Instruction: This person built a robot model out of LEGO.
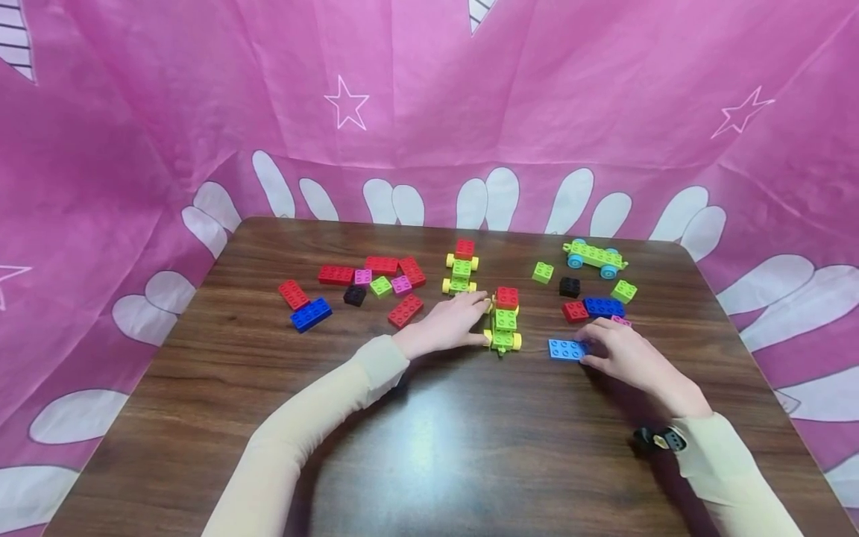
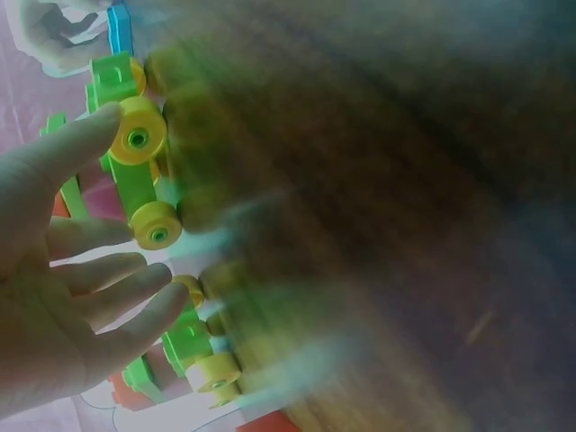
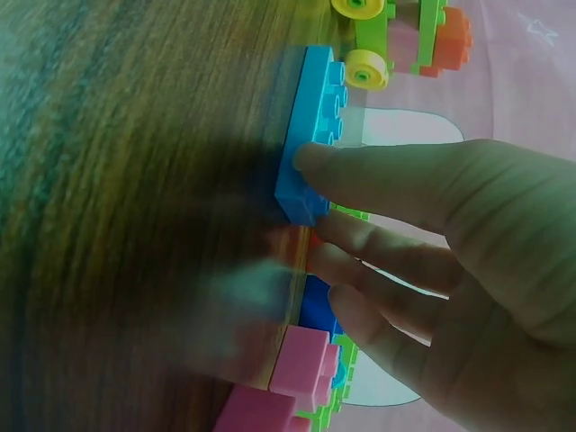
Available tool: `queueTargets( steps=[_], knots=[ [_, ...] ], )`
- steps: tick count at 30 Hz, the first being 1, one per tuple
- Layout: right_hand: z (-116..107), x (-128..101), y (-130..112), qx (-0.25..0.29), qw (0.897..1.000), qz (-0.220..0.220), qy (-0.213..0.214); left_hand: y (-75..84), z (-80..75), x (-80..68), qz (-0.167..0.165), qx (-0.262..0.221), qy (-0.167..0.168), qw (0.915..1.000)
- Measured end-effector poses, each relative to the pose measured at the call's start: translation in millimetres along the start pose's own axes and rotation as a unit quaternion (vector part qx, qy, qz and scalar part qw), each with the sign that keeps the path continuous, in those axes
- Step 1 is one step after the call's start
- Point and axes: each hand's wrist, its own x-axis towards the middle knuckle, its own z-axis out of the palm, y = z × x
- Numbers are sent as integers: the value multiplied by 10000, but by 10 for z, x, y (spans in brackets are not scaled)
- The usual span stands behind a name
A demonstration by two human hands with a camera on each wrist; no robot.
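Note:
My left hand [image 1: 448, 324] lies along the left side of a small toy car [image 1: 505, 321] with a lime green base, yellow wheels and a red brick on its far end. In the left wrist view, the thumb meets one yellow wheel [image 2: 139, 131], and the index fingertip is right at the other; the fingers are fairly straight. My right hand [image 1: 631, 356] pinches the right end of a light blue brick [image 1: 562, 350] between thumb and fingers. That brick [image 3: 303, 117] stays low over the table, studs up. A similar car [image 1: 461, 270] stands behind the first.
On the left lie several red bricks [image 1: 336, 274], a blue brick [image 1: 312, 315] and small pink, lime and black ones. To the right are a dark blue brick [image 1: 604, 306], a red brick [image 1: 574, 312], a black brick [image 1: 570, 286] and a lime wheeled base [image 1: 595, 256] with blue wheels.

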Motion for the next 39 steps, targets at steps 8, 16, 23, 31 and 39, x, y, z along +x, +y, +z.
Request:
queueTargets(
  steps=[8,16,23,31,39],
  knots=[
    [-16,-14,-14,-30,9998,-184,-24,14,13,35,-8,169,232,9996],
    [37,-26,-49,51,9996,-261,-33,55,2,104,-142,347,162,9992],
    [86,14,-150,233,9994,-265,-15,58,-15,196,-135,438,197,9988],
    [149,43,-222,274,9987,-420,56,66,-36,274,-88,491,246,9985],
    [210,67,-313,208,9981,-566,100,70,-56,321,-82,541,464,9974]
  ],
)
